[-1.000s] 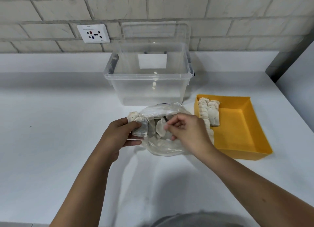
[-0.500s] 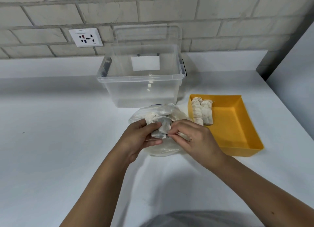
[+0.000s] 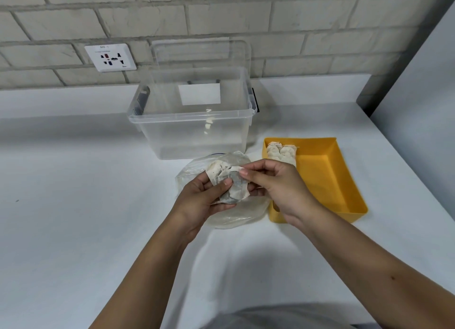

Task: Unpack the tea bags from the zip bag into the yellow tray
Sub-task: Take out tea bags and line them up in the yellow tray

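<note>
A clear zip bag (image 3: 236, 213) lies crumpled on the white counter, just left of the yellow tray (image 3: 327, 176). Above the bag, my left hand (image 3: 199, 200) grips a small bunch of pale tea bags (image 3: 229, 181), thumb on top. My right hand (image 3: 278, 190) pinches the right side of the same bunch with thumb and fingers. A row of tea bags (image 3: 283, 152) lies along the tray's far left corner; my right hand covers the near part of that row.
An open clear plastic box (image 3: 192, 131) stands behind the zip bag, its lid (image 3: 202, 55) leaning against the brick wall. A wall socket (image 3: 110, 57) is at the back left. A grey panel (image 3: 418, 102) borders the counter on the right.
Both hands have lifted the bunch of tea bags up out of the zip bag and drawn it slightly right, toward the tray. The camera view has shifted.
</note>
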`<action>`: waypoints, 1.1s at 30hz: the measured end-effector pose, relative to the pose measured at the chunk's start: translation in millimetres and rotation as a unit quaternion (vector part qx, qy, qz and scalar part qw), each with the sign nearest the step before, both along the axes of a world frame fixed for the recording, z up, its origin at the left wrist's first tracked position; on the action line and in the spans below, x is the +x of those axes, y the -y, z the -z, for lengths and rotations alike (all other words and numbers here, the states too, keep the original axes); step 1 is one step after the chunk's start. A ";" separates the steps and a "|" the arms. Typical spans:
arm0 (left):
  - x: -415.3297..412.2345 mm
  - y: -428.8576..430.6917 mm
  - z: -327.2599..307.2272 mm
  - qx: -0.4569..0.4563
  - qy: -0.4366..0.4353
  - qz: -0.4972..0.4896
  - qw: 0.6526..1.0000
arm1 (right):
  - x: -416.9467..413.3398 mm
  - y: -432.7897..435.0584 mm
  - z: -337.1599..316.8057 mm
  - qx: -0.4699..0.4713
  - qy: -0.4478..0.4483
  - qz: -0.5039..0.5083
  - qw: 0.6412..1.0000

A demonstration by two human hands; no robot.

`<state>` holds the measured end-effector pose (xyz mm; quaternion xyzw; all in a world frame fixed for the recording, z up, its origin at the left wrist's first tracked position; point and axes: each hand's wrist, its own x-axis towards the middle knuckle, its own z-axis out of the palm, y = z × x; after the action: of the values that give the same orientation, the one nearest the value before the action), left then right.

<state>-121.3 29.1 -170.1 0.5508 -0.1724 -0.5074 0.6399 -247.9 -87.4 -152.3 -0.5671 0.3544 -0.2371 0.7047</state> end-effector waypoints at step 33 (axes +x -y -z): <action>-37.1 64.8 -6.1 0.053 0.168 0.092 0.980 | -50.5 130.2 48.7 -0.287 -0.326 -0.012 0.901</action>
<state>-158.4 -35.7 -164.0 0.6430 -0.2998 -0.4728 0.5227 -298.3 -217.6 -201.0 -0.7947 0.4741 -0.1221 0.3588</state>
